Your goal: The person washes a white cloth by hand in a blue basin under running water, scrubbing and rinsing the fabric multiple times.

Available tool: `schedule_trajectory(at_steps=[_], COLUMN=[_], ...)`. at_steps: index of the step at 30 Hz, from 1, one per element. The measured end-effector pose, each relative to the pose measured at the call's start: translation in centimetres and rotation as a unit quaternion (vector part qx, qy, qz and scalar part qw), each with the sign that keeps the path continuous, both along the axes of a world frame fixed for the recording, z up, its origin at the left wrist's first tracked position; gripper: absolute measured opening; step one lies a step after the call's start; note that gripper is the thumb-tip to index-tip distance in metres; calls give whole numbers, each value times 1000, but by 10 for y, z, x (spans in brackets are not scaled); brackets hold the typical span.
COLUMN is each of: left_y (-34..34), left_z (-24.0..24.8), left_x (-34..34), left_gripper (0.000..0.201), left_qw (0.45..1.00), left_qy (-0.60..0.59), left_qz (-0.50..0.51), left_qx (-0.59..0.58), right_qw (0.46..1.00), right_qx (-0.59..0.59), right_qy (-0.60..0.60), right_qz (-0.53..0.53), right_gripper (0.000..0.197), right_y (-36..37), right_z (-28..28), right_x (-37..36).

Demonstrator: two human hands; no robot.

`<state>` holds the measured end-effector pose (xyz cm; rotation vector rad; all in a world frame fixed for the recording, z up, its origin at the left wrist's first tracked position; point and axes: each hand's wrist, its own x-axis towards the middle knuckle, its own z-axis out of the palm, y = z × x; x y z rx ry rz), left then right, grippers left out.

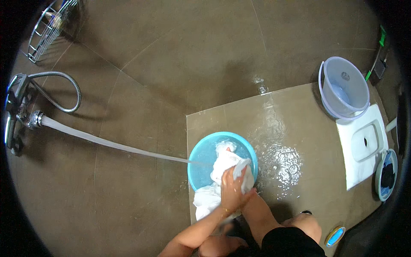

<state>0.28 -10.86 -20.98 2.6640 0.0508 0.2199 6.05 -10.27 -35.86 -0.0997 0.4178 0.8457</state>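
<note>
A wet white cloth (226,163) is bunched up over the right side of a round light-blue basin (193,147) with cloudy water in it. My left hand (232,188) grips this cloth from above, fingers curled into its folds. Close beside it and partly under it, my right hand (249,192) holds the same cloth at the basin's near right rim; most of its fingers are hidden by fabric. More white fabric (207,200) hangs over the near left rim. Water (115,146) runs from a wall tap (36,120) into the basin.
A metal shower hose (75,88) loops above the tap, below a wire rack (47,32). At right stand a pale lavender bucket (344,83), a white squat toilet (368,137) and a small tub with dark cloth (387,175). The tiled floor (282,167) is wet.
</note>
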Motion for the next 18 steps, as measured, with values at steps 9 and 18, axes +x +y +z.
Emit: schedule_trajectory(at_steps=[9,18], left_y=[98,91], left_z=[-74,16], left_x=[47,114], left_gripper=[23,19], left_qw=[969,992], left_qy=[-89,-125], left_qz=[158,-26], left_qx=[-167,-3], right_qw=[928,941], right_qx=[-360,-194], right_qy=[-46,-202], right_qz=[-87,-189], right_gripper=[53,35], right_y=[15,-43], right_z=[25,138], right_x=[-7,66])
